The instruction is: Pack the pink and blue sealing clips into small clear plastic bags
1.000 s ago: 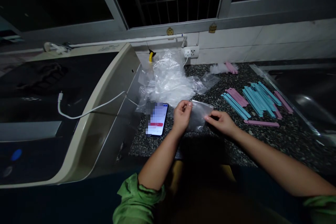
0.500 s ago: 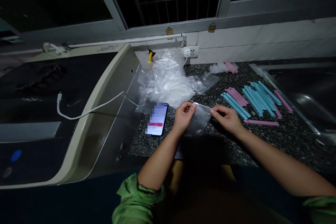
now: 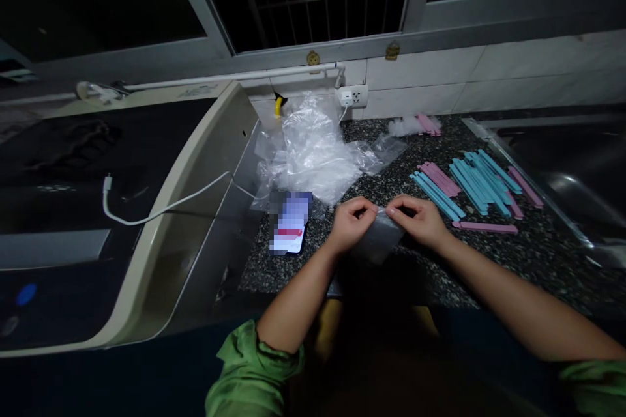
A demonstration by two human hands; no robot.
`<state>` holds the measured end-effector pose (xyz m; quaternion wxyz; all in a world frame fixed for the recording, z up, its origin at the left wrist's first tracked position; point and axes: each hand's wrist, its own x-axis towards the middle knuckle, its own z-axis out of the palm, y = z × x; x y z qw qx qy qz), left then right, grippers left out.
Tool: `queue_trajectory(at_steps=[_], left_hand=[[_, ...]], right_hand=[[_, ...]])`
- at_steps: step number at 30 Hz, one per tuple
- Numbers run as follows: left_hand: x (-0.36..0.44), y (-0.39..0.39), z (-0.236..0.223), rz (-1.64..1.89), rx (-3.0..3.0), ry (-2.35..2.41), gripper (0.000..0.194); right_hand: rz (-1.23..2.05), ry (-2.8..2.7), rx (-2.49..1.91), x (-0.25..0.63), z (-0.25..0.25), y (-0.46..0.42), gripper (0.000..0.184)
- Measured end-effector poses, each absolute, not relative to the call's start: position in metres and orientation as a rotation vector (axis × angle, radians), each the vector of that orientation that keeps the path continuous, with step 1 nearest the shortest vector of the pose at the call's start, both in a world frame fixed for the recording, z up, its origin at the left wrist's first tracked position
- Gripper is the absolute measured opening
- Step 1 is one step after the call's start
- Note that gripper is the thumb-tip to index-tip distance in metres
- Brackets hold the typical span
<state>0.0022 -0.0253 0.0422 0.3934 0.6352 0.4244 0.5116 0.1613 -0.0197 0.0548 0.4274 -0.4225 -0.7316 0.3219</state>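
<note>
A small clear plastic bag (image 3: 378, 239) hangs over the front of the counter, its top edge pinched between both hands. My left hand (image 3: 353, 221) grips that edge with thumb and forefinger. Close beside it, my right hand (image 3: 418, 220) pinches the same edge, the fingertips of the two hands nearly meeting. Behind them lies a heap of clear plastic bags (image 3: 317, 156). To the right of my right hand are flat blue strips (image 3: 479, 182) and pink strips (image 3: 440, 178) in loose piles, with a single pink strip (image 3: 485, 227) lying in front.
A lit phone (image 3: 292, 223) lies left of my hands. A large washing-machine-like appliance (image 3: 195, 208) with a white cable (image 3: 195, 199) on it stands at the left. A metal sink (image 3: 572, 176) is at the right. More pink strips (image 3: 428, 124) lie near the wall, below the window.
My hands have come closer together along the bag's top edge, the left moving right. The bag's edge between them is now bunched rather than stretched.
</note>
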Motion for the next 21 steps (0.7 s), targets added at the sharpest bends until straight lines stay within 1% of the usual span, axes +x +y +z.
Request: queue_trajectory(at_steps=[2, 7, 9, 13, 15, 19, 21], left_hand=[[0.001, -0.025, 0.042, 1.266, 1.594, 1.071, 0.029], [-0.001, -0.024, 0.039, 0.993, 1.604, 1.03, 0.042], [-0.002, -0.024, 0.036, 0.933, 1.623, 1.04, 0.046], [-0.002, -0.024, 0.034, 0.865, 1.622, 1.049, 0.046], [-0.002, -0.023, 0.035, 0.931, 1.623, 1.055, 0.042], [0.0, -0.02, 0.039, 1.198, 1.67, 1.046, 0.032], [0.0, -0.019, 0.04, 1.254, 1.684, 1.029, 0.029]], right_hand=[[0.768, -1.803, -1.068, 0.163, 0.055, -0.019, 0.024], [0.703, -1.672, -1.134, 0.174, 0.058, -0.014, 0.023], [0.68, -1.644, -1.149, 0.178, 0.06, -0.012, 0.023], [0.641, -1.646, -1.167, 0.181, 0.061, -0.011, 0.023], [0.663, -1.663, -1.165, 0.179, 0.06, -0.013, 0.022], [0.817, -1.768, -1.112, 0.169, 0.056, -0.017, 0.022], [0.873, -1.795, -1.099, 0.165, 0.054, -0.019, 0.021]])
